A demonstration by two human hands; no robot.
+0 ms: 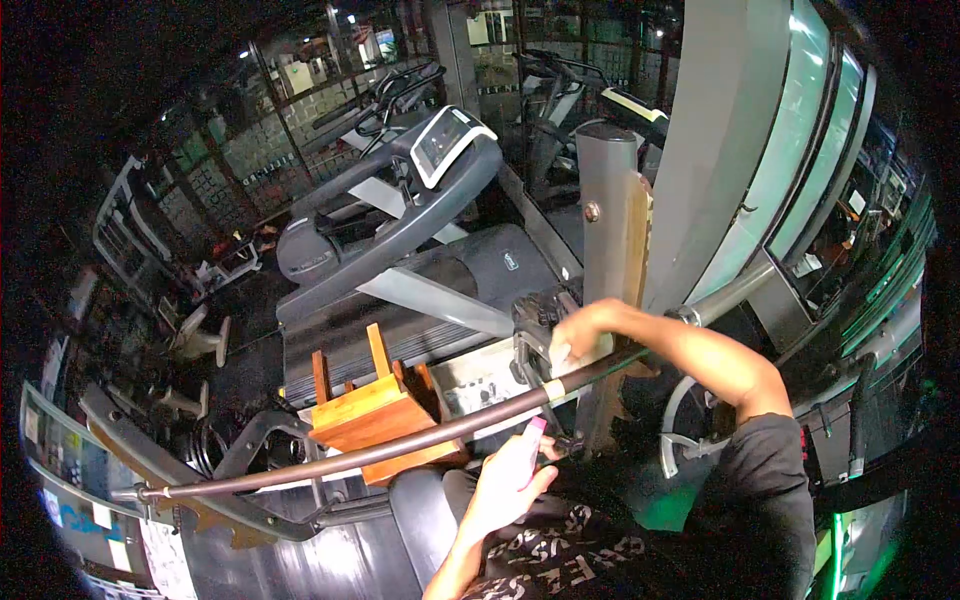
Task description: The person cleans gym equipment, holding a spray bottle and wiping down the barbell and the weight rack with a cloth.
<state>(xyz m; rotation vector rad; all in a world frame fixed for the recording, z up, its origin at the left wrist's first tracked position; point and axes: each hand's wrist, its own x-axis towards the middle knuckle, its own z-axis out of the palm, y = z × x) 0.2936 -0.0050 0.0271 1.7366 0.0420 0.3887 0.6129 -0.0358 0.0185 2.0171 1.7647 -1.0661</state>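
My right hand [577,333] reaches forward and presses a white cloth [592,350] against the black head of a gym machine [537,318], just above a long dark curved bar [400,443]. Lower down, my left hand [503,487] is shut on a small pink object [532,438], held close under the bar; what the pink object is stays unclear. Both hands are near the bar's right end. My right arm wears a black sleeve [760,480].
An upturned wooden stool [372,412] stands behind the bar. A grey treadmill [420,215] with a console fills the middle ground. A grey upright post [605,215] rises beside my right hand. A padded black seat [425,515] lies below. More gym equipment stands left.
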